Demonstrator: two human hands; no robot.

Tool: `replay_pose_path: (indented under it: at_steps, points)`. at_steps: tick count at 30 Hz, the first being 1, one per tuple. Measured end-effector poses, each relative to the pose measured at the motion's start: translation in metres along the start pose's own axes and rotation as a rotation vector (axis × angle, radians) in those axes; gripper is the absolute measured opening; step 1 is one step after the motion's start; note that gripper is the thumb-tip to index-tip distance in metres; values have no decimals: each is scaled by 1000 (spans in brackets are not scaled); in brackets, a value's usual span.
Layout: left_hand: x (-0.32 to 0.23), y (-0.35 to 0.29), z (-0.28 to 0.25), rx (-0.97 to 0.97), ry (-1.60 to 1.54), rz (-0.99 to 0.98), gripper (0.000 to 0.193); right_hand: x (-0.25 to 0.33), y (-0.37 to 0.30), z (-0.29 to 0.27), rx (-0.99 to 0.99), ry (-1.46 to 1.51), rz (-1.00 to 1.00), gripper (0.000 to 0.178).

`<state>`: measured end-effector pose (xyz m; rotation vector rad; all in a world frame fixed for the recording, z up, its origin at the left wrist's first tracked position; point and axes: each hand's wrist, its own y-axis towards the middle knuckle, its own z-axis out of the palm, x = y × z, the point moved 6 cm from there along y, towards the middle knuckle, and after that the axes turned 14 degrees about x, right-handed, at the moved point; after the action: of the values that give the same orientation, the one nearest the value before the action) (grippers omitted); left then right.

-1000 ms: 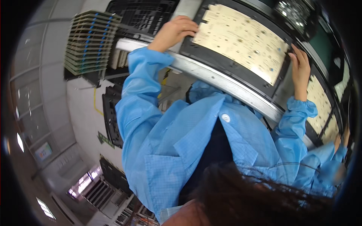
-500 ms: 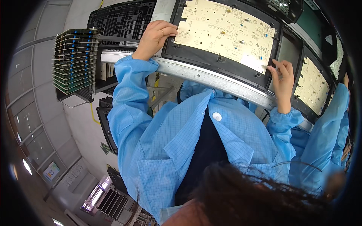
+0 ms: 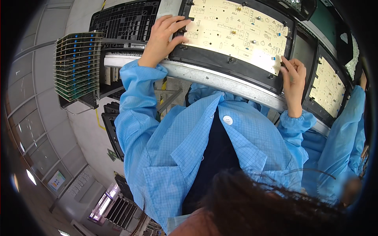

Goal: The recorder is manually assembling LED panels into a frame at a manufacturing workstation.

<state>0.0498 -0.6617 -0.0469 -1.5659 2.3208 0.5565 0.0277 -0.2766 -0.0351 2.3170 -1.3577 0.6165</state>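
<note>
A cream circuit board [image 3: 224, 39] with several small components lies in a black carrier frame [image 3: 208, 53], held round its edge by small black clips. My left hand [image 3: 159, 41] is at the left end of the board, its thumb and fingers spread apart around the frame's edge, with nothing gripped. At the board's lower right corner, my right hand [image 3: 294, 80] has its thumb and forefinger bent round a small black clip [image 3: 282, 64] by the board's edge. That contact is small and partly covered by the fingertips.
A metal rail [image 3: 224, 82] runs along the near side of the frame. Another board [image 3: 327, 88] in a carrier sits to the right, beside a co-worker's blue sleeve [image 3: 346, 122]. On the left stand a rack of stacked boards [image 3: 76, 67] and a black crate [image 3: 124, 25].
My left hand has opened, its thumb and fingers parting at the board's left edge. My right hand has moved slightly up, its fingertips closing at the clip beside the board.
</note>
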Motion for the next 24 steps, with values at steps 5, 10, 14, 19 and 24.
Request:
replay_pose_path:
  at_steps: [5,10,14,19,24]
  points:
    - [-7,-20,-4,191,-75,52,24,32,-8,12,218,-54,-197,21]
    - [-8,-17,-2,252,-116,91,17,19,-20,34,102,-243,129,17]
    - [-4,-18,6,244,-178,83,16,23,-14,36,147,-167,471,17]
    - [-17,2,-1,353,54,207,14,91,19,39,98,-109,-226,19]
    - [-32,20,0,542,253,268,22,113,41,86,273,-101,-422,17]
